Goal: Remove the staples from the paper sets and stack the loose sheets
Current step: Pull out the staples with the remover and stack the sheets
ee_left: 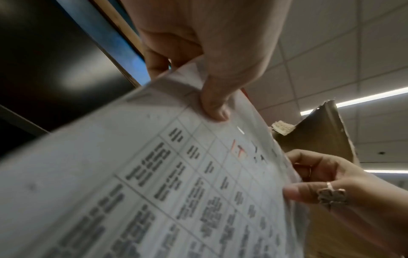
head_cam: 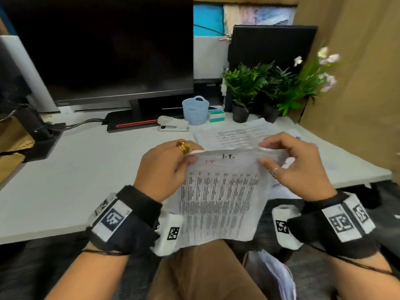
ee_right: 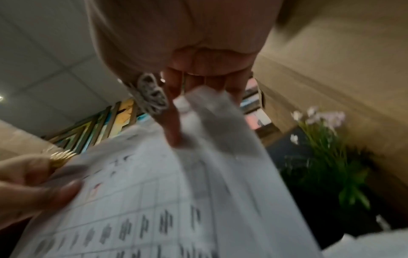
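The desk (head_cam: 86, 169) carries a monitor (head_cam: 97, 50) at its far edge and loose sheets (head_cam: 233, 135) toward the far right. Above the near edge a paper set (head_cam: 218, 198) is held up, long axis running away from the person, top edge farthest. The left hand (head_cam: 164, 167) pinches its top left corner; the right hand (head_cam: 296, 167) pinches the top right. A staple (ee_left: 240, 130) sits near the top edge.

Head view: even, moderately bright, bowed at edges. Left wrist view: ceiling light strips (ee_left: 362, 100) glare at right. Right wrist view: dim, motion-blurred.
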